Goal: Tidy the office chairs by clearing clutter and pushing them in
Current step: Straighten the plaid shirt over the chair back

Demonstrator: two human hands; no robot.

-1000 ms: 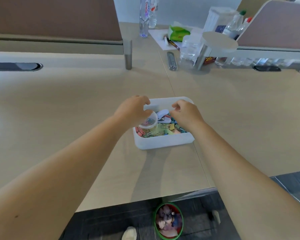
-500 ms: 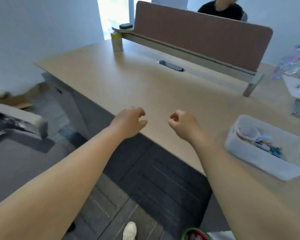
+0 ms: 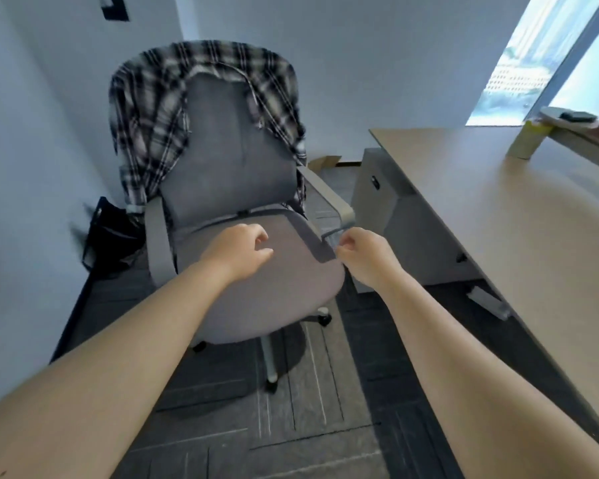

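Head view. Grey office chair stands on dark carpet tiles, pulled out from the desk and turned to face the camera. Seat's right edge sits near the desk's grey side panel and drawer unit, with a narrow strip of floor between them. Behind the chair, a white wall; a black bag rests on the floor against the wall at the chair's left side. Open carpet lies in front of the seat, toward the camera. Desk's near edge runs diagonally down the right of the frame. A window shows at upper right.

Plaid shirt hangs draped over the top of the backrest, sleeves trailing down both sides to the armrests. Seat cushion bare.

Both arms reach forward, bare forearms. Left hand hovers over the seat's centre, fingers loosely curled, thumb out, holding nothing. Right hand hangs at the seat's right front corner, just below the right armrest, fingers curled in; whether it touches the chair cannot be told. Hands well apart.
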